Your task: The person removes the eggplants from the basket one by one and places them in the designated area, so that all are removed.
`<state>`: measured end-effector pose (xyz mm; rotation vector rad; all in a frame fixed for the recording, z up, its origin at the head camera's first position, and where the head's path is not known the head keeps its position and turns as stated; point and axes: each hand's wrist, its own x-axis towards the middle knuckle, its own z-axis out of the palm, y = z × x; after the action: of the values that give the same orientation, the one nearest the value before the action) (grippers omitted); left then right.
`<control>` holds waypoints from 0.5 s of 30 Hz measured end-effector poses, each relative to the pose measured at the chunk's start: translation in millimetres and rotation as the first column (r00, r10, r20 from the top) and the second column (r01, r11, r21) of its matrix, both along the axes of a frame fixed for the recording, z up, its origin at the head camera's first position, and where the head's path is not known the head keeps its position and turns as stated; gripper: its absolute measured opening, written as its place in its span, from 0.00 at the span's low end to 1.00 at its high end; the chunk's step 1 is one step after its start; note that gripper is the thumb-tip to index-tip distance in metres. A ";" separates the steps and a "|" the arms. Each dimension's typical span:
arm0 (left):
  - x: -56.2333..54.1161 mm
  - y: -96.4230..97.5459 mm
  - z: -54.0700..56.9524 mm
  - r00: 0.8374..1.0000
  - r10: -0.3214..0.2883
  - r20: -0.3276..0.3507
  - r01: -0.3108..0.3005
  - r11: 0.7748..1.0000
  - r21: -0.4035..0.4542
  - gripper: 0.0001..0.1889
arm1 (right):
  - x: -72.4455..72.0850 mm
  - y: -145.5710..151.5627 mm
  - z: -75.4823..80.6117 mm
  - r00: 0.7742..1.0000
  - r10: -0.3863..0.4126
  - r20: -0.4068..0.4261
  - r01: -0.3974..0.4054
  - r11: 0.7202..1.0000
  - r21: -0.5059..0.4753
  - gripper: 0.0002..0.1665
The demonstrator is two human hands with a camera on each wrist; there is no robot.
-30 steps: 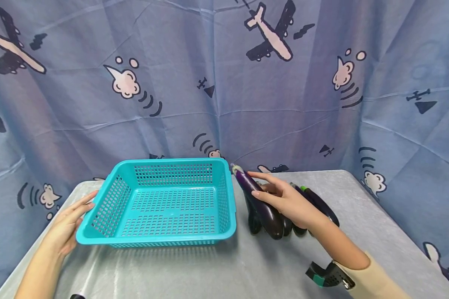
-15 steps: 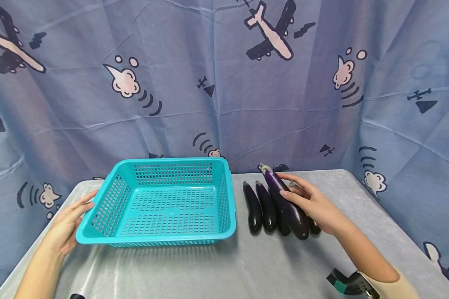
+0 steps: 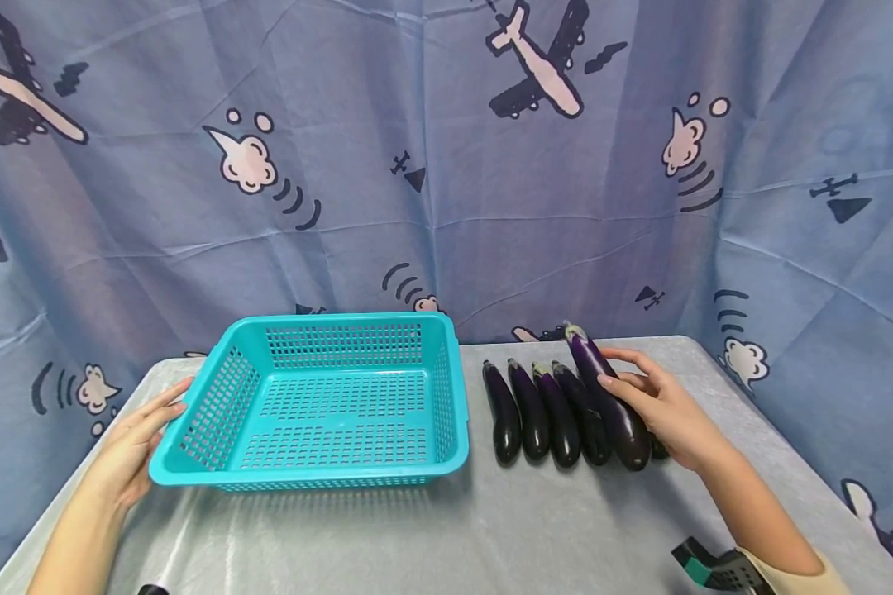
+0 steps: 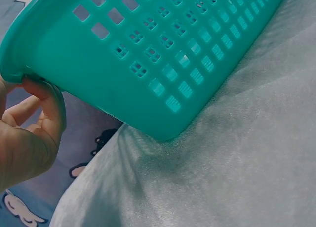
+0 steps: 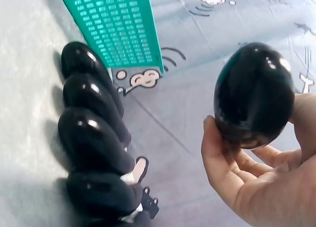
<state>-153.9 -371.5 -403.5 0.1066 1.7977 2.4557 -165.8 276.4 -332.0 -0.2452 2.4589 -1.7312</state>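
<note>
In the head view, my right hand (image 3: pixel 666 413) grips a dark purple eggplant (image 3: pixel 612 409) by its side, its green stem end tilted up and away to the left. The right wrist view shows this eggplant's rounded end (image 5: pixel 254 96) raised above the row, thumb and fingers around it. Several more eggplants (image 3: pixel 533 417) lie side by side on the table, and another (image 3: pixel 660 449) is mostly hidden behind the held one. My left hand (image 3: pixel 136 442) holds the left rim of a turquoise plastic basket (image 3: pixel 327 478), fingers hooked under the rim (image 4: pixel 22 64) in the left wrist view.
A grey cloth-covered table (image 3: pixel 417 537) carries everything. Behind it hangs a blue curtain (image 3: pixel 357 165) printed with planes and clouds. The basket's right side stands just left of the eggplant row. A small black object (image 3: pixel 152 590) shows at the bottom edge.
My right hand has carried the eggplant rightward over the row, uncovering the eggplants lying on the left. The left hand and the basket have stayed in place.
</note>
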 end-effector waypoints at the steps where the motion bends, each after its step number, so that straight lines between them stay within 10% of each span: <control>1: -0.3 0.2 -0.1 1.000 -0.003 -0.002 0.003 1.000 0.000 0.25 | -0.3 2.4 -1.4 1.000 -0.010 0.000 0.010 1.000 0.000 0.27; 15: -1.6 -0.1 -0.5 1.000 0.006 0.008 -0.006 1.000 -0.007 0.25 | -13.3 31.7 -19.5 0.977 -0.198 -0.076 0.208 0.963 0.169 0.34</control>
<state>-155.5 -371.7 -404.1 0.0908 1.8062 2.4501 -179.1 308.1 -351.4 -0.0257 2.7456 -1.5820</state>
